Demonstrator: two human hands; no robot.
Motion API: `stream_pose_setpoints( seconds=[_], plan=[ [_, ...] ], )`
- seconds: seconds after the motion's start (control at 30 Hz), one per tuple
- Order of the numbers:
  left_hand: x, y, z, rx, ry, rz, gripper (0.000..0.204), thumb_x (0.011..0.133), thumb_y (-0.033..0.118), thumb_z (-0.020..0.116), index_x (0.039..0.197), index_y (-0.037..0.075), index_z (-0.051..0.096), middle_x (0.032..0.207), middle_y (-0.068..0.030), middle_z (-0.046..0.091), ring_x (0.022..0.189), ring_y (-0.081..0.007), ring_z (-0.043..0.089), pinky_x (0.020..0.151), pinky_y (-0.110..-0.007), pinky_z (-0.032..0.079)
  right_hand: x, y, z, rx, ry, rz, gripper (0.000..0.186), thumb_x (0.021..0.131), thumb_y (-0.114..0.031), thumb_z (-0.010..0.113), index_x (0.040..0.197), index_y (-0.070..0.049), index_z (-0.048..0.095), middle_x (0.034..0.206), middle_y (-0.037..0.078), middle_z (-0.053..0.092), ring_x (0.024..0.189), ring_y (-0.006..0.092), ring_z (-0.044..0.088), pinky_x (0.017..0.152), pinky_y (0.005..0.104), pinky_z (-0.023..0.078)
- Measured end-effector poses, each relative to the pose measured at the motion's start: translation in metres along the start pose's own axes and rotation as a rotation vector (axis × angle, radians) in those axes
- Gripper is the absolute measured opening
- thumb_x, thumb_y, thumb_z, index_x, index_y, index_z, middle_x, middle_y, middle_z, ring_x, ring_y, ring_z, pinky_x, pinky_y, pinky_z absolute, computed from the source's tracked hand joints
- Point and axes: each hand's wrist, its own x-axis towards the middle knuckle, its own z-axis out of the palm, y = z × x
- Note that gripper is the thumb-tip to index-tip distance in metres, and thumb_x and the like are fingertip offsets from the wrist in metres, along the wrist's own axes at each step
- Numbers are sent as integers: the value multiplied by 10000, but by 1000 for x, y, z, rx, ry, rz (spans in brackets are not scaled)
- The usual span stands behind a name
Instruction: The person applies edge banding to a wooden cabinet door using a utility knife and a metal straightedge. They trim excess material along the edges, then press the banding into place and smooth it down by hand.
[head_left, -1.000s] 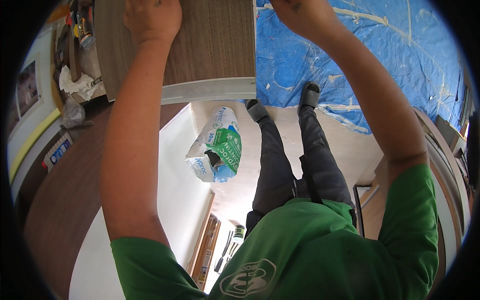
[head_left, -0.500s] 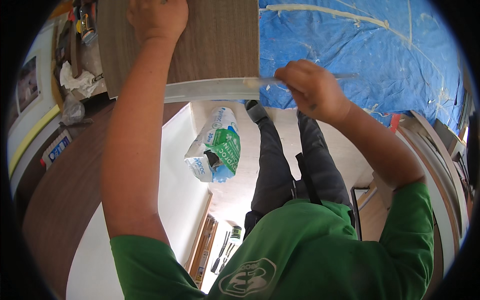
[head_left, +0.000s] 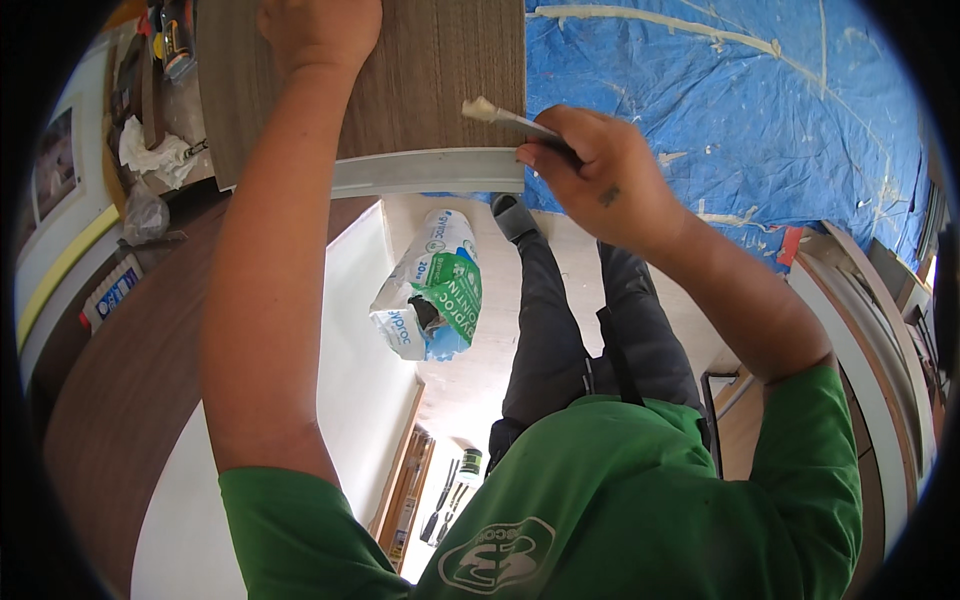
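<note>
My right hand (head_left: pixel 610 170) is closed round a slim brush (head_left: pixel 510 122) with a pale, clumped tip and a greyish handle. Its tip points left, over the brown wood-grain panel (head_left: pixel 430 75), a little above the light grey strip (head_left: pixel 430 170) along the panel's near edge. Whether the tip touches the panel, I cannot tell. My left hand (head_left: pixel 322 30) is at the upper edge of the picture, over the same panel. Most of its fingers are cut off or hidden, so its grip cannot be made out.
Blue sheeting (head_left: pixel 720 110) with pale smears lies right of the panel. An open white and green bag (head_left: pixel 430 290) stands below the strip, by a white board (head_left: pixel 350 330). Crumpled white paper (head_left: pixel 150 155) and tools are at upper left. Curved panels (head_left: pixel 870 330) lean at right.
My right hand has moved slightly left, and the brush has turned so its tip is now higher, above the strip instead of over it. My left hand has barely shifted.
</note>
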Motion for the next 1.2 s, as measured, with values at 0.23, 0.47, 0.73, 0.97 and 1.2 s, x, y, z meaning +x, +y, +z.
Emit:
stream_pose_setpoints(
  seconds=[0.23, 0.47, 0.73, 0.97, 1.2],
  plan=[
    [0, 3, -2, -13, -43, -27, 579, 1094, 443, 336, 1452, 22, 509, 1562, -180, 446, 1461, -357, 376, 1223, -479, 253, -20, 20, -6, 94, -52, -242, 125, 927, -142, 694, 929, -25, 651, 772, 152, 642, 649, 296, 630, 613, 418, 496],
    [-3, 10, -8, -13, -61, -64, 589, 1094, 452, 330, 1459, 22, 499, 1565, -181, 443, 1463, -358, 375, 1222, -479, 258, -32, 53, -26, 210, -5, 409, 193, 1008, -206, 651, 988, -15, 679, 730, 6, 592, 677, 88, 497, 606, 301, 431],
    [-1, 5, -4, 6, -58, -45, 594, 1093, 462, 327, 1460, 28, 501, 1565, -172, 447, 1459, -358, 383, 1221, -478, 262, 16, 3, -8, 377, -99, 491, 301, 917, -299, 758, 993, -8, 733, 728, 19, 619, 667, 98, 541, 623, 303, 458],
    [-3, 14, -10, 21, -58, -97, 555, 1092, 428, 364, 1441, 25, 521, 1554, -177, 462, 1443, -360, 407, 1212, -475, 286, 19, -4, -12, 381, -194, 566, 292, 878, -293, 771, 952, -14, 725, 721, 24, 625, 640, 104, 556, 600, 305, 456],
    [-1, 9, -7, 5, -23, -49, 530, 1087, 409, 391, 1412, 19, 545, 1522, -183, 496, 1421, -361, 435, 1206, -474, 293, -9, 27, -18, 378, -162, 620, 205, 909, -198, 705, 994, -27, 630, 723, 17, 575, 603, 89, 530, 552, 282, 430]
  ],
)
